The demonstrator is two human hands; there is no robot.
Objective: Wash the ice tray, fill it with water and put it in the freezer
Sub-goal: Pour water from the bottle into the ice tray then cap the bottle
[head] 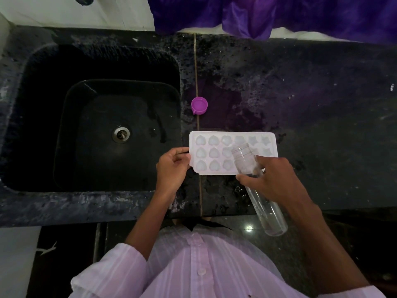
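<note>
Ice tray (pixel 214 154): white plastic, 3 rows of moulded cells (hearts at left end, other shapes to the right); lies flat on counter (pixel 322 104), just right of sink, near front edge.
Left hand (pixel 171 166): fingers curled, pinching tray's left short edge.
Right hand (pixel 272 179): wrapped round clear bottle, gripping upper part.
Bottle (pixel 247 160): transparent, uncapped, tilted w/ open mouth over tray's middle cells, base toward person; water level inside cannot tell.
Cap (pixel 199 105): purple, open side up, on counter beyond tray, apart from it, near sink rim.
Sink (pixel 64 136): black, square basin, metal drain at centre; left of tray.
Counter: dark speckled stone, wet patches near tray.
Cloth (pixel 279 14): purple, hanging at back wall.
Person: pale pink striped shirt, sleeves pushed up.
</note>
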